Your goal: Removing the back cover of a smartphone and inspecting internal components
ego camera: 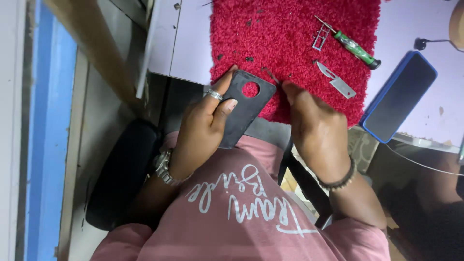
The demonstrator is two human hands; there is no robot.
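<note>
My left hand [205, 128], with a ring and a wristwatch, holds a black phone back cover [244, 106] with a round camera hole, just in front of the table edge. My right hand [314, 125], wearing a bead bracelet, has its fingers pinched on a thin dark tool or part [270, 75] near the cover's top corner; what it is I cannot tell. Both hands hover over the near edge of a red shaggy mat [290, 29].
On the mat lie a green-handled screwdriver [357, 48], a small metal tray frame [321, 36], a metal blade piece [337, 79] and several tiny screws. A phone in a blue case [400, 95] rests on the white table [188, 43] at right. A black cable [430, 42] runs nearby.
</note>
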